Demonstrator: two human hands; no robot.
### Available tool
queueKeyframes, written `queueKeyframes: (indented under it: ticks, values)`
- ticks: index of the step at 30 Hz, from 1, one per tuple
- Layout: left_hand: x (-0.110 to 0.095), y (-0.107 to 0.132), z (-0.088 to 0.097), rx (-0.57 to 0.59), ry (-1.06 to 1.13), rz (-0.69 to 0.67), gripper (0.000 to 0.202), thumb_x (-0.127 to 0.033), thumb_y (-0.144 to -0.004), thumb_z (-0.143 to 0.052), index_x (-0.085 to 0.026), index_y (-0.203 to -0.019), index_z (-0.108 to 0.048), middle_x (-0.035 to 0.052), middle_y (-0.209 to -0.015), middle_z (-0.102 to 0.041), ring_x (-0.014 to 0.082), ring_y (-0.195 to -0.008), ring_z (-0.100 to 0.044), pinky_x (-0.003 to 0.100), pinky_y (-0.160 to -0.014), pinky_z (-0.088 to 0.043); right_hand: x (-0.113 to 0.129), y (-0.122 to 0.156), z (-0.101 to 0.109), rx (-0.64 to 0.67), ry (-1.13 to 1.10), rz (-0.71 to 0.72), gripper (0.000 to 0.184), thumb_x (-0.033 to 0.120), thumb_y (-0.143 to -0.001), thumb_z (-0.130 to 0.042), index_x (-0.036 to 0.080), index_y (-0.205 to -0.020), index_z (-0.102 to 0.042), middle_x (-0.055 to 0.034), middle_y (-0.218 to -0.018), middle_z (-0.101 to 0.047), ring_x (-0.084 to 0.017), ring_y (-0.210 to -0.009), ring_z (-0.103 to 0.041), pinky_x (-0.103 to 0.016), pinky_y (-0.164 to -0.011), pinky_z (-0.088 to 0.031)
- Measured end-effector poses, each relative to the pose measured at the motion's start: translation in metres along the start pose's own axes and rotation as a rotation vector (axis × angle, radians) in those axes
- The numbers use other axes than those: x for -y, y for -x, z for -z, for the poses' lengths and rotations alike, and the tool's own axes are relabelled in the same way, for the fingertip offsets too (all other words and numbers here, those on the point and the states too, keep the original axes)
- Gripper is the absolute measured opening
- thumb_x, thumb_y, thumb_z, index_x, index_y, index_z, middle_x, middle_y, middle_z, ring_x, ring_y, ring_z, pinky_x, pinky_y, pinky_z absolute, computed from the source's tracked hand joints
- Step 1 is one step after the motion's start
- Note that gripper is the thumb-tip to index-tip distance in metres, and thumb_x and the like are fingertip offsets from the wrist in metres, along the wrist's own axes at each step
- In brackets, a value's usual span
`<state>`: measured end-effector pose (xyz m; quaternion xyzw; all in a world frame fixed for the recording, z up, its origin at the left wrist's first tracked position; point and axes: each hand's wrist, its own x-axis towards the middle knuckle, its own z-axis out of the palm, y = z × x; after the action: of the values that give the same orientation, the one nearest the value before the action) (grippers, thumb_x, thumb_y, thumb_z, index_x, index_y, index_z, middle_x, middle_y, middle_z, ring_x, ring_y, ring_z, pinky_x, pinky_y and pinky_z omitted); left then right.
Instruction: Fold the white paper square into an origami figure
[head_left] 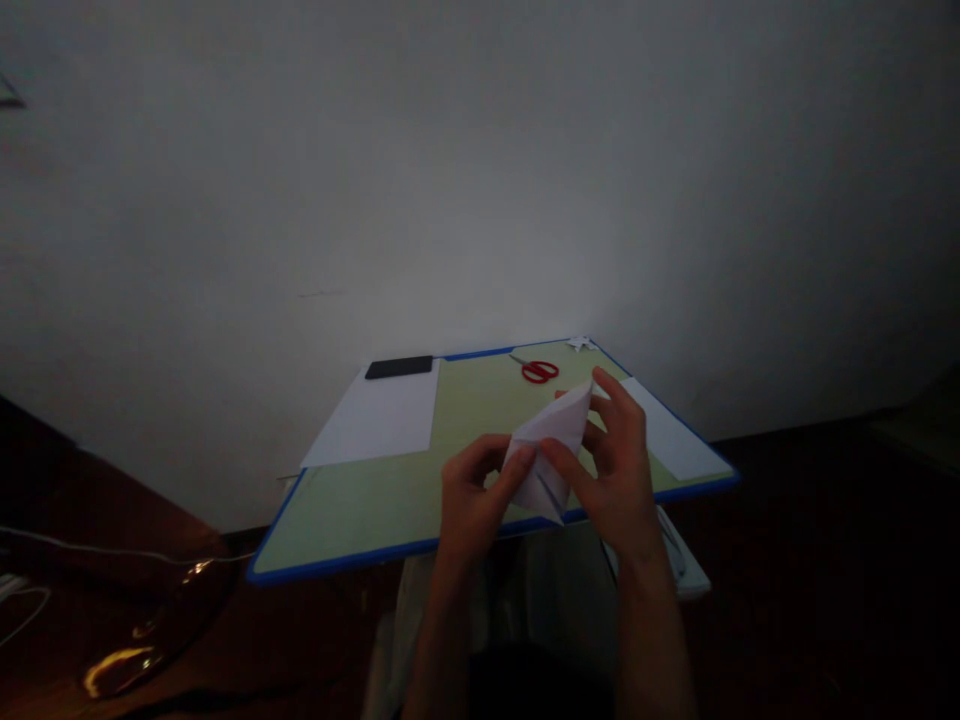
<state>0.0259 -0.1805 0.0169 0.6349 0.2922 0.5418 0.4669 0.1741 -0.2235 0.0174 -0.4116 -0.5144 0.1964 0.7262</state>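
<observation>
A folded sheet of white paper [564, 425] is held up between my two hands, over the near edge of the table. Its top corner points up and to the right, and a loose lower flap hangs toward me. My left hand [474, 492] pinches its left side, with the thumb on the near face. My right hand [616, 468] grips its right side, thumb pressed near the middle crease and the index finger at the upper tip. The fingers behind the paper are partly hidden.
The pale green table [375, 512] has a blue rim and stands against a wall. On it lie red-handled scissors [538, 371], a dark flat tablet-like object [399, 367], white sheets at left [375, 425] and right [675, 430], and small white paper pieces [580, 344] at the far corner.
</observation>
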Motion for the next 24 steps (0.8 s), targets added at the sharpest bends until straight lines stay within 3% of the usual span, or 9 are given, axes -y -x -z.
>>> queueKeyframes:
  ticks: [2,4,6,13,18,21,24]
  values:
    - [-0.001,0.001,0.003,0.033,-0.063,-0.031,0.022,-0.039,-0.09,-0.077,-0.017,-0.087,-0.077,0.0025,-0.077,-0.074,0.015,-0.071,-0.064,0.024,-0.066,-0.049,0.0,0.0,0.002,0.051,0.065,0.022,0.06,0.034,-0.09,-0.08,0.039,-0.143,-0.053,-0.0085,-0.143,-0.056,-0.027,-0.115,-0.066,-0.045,-0.091,-0.062]
    - [-0.003,0.001,0.007,0.067,-0.105,-0.066,0.02,-0.036,-0.092,-0.075,-0.017,-0.087,-0.075,0.0019,-0.077,-0.073,0.0151,-0.072,-0.064,0.024,-0.067,-0.049,-0.001,0.0,0.006,0.103,0.143,0.056,0.037,0.033,-0.09,-0.079,0.035,-0.124,-0.065,-0.0076,-0.135,-0.058,-0.029,-0.122,-0.061,-0.046,-0.096,-0.058]
    - [-0.005,0.002,0.012,0.097,-0.158,-0.103,0.017,-0.034,-0.093,-0.073,-0.018,-0.086,-0.074,0.0014,-0.078,-0.073,0.0151,-0.073,-0.065,0.024,-0.067,-0.049,-0.001,-0.001,0.01,0.131,0.189,0.086,0.02,0.033,-0.089,-0.08,0.03,-0.105,-0.067,-0.007,-0.131,-0.059,-0.029,-0.126,-0.058,-0.047,-0.101,-0.054]
    - [-0.008,0.002,0.028,0.101,-0.37,-0.157,0.014,-0.033,-0.093,-0.073,-0.019,-0.093,-0.075,0.0007,-0.081,-0.075,0.0157,-0.073,-0.067,0.025,-0.068,-0.05,-0.001,0.001,0.026,0.183,0.175,0.08,0.024,0.027,-0.087,-0.082,0.029,-0.105,-0.066,-0.0029,-0.105,-0.067,-0.024,-0.105,-0.065,-0.04,-0.092,-0.054]
    - [-0.004,0.001,0.032,0.077,-0.379,-0.159,0.013,-0.033,-0.092,-0.074,-0.02,-0.093,-0.075,-0.0006,-0.082,-0.077,0.014,-0.071,-0.069,0.022,-0.062,-0.049,0.0,0.002,0.028,0.177,0.088,0.045,0.023,0.025,-0.09,-0.08,0.03,-0.107,-0.065,-0.0038,-0.117,-0.069,-0.024,-0.111,-0.067,-0.039,-0.09,-0.056]
    - [-0.004,0.0,0.032,0.102,-0.401,-0.182,0.01,-0.031,-0.09,-0.076,-0.021,-0.092,-0.077,-0.0015,-0.081,-0.078,0.0134,-0.07,-0.07,0.021,-0.062,-0.049,0.002,0.002,0.03,0.244,0.164,0.016,0.014,0.027,-0.09,-0.08,0.027,-0.094,-0.066,-0.0028,-0.112,-0.072,-0.023,-0.108,-0.068,-0.039,-0.092,-0.054]
    - [-0.006,0.0,0.031,0.121,-0.428,-0.208,0.008,-0.03,-0.089,-0.077,-0.022,-0.089,-0.078,-0.002,-0.078,-0.078,0.0133,-0.068,-0.07,0.021,-0.063,-0.049,0.002,0.002,0.033,0.255,0.207,-0.019,0.017,0.029,-0.088,-0.082,0.026,-0.093,-0.067,-0.002,-0.106,-0.073,-0.023,-0.105,-0.069,-0.038,-0.091,-0.052]
